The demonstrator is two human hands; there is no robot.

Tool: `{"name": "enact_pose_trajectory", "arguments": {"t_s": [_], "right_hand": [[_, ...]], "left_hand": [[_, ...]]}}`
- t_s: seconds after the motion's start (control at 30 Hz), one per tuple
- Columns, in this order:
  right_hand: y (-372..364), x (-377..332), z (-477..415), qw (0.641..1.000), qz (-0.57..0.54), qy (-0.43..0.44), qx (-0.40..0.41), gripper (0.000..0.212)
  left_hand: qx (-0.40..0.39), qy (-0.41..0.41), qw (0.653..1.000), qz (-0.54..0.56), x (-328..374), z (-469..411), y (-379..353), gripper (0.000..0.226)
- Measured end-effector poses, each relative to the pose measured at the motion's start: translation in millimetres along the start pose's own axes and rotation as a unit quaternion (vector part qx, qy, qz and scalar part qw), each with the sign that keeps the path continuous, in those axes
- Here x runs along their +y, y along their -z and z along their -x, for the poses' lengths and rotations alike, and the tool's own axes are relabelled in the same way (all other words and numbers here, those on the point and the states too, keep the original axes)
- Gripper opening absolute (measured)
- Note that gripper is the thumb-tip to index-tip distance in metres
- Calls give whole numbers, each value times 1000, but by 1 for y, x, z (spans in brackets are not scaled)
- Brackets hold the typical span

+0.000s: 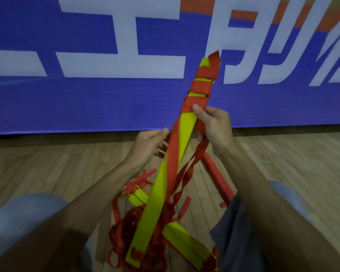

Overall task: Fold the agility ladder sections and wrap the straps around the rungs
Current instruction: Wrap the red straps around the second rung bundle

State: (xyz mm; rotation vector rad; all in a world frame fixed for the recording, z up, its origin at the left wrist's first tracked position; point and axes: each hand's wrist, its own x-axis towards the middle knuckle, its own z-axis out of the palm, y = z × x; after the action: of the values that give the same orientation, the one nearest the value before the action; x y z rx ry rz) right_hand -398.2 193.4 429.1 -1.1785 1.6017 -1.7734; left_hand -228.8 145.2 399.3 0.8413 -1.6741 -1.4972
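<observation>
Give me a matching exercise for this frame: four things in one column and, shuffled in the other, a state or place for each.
Things
1. held rungs
2. red bundle
3. right hand
4. banner

States or places
A. blue with white characters, behind everything
B. strap wound round the far end only, yellow bare below
C. covered in red, lying on the floor
D. thumb on the lowest turn of the wrap

Pairs: 1-B, 2-C, 3-D, 4-A

Rungs [159, 189] over straps [124, 230]; wrapped bundle [218, 179] seemingly behind.
</observation>
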Motion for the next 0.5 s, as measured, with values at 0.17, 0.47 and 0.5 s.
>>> {"name": "enact_pose_trajectory", "arguments": {"t_s": [0.17, 0.47, 0.5], "right_hand": [[4, -7, 1, 988, -136, 18, -71, 35], [8, -11, 2, 985, -146, 14, -94, 32], [10, -11, 1, 986, -132, 19, -99, 30]], "left_hand": [[-191, 72, 974, 97, -2, 1, 2, 42], [-295, 96, 939, 148, 11, 12, 5, 60], [-279, 88, 946, 139, 13, 13, 6, 53]]}}
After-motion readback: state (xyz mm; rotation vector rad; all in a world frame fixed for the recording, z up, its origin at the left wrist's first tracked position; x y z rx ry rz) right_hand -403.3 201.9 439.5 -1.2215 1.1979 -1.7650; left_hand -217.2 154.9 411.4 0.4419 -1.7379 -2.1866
